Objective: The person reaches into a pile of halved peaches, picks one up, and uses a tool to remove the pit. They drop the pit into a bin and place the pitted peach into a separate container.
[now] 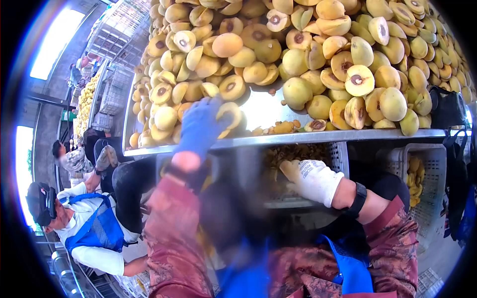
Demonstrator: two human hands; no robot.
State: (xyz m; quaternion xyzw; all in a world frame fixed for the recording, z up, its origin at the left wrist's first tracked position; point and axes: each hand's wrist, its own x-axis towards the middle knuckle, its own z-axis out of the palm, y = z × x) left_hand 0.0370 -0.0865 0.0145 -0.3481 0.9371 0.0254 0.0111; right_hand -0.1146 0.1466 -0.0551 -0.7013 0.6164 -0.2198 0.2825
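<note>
Over the table's near edge, my left hand (pixel 199 125) wears a blue glove. Its slightly blurred fingers and thumb close round the side of a pale yellow peach half (pixel 232 115). My right hand (pixel 314 181), in a white glove with tan fingertips, is lower, above a crate (pixel 340 158) of peach scraps (pixel 293 158). Its fingers are curled together, and what they hold, if anything, is hidden. Beyond both hands rises a large heap of halved peaches (pixel 293 64), several with brown pits or pit hollows showing.
The metal table (pixel 263 107) has a raised rim, with small peach scraps (pixel 283 127) near it. At right stands a white crate (pixel 432 186) holding yellow pieces. A co-worker in a blue apron (pixel 99 223) sits at left, near stacked crates (pixel 117 89).
</note>
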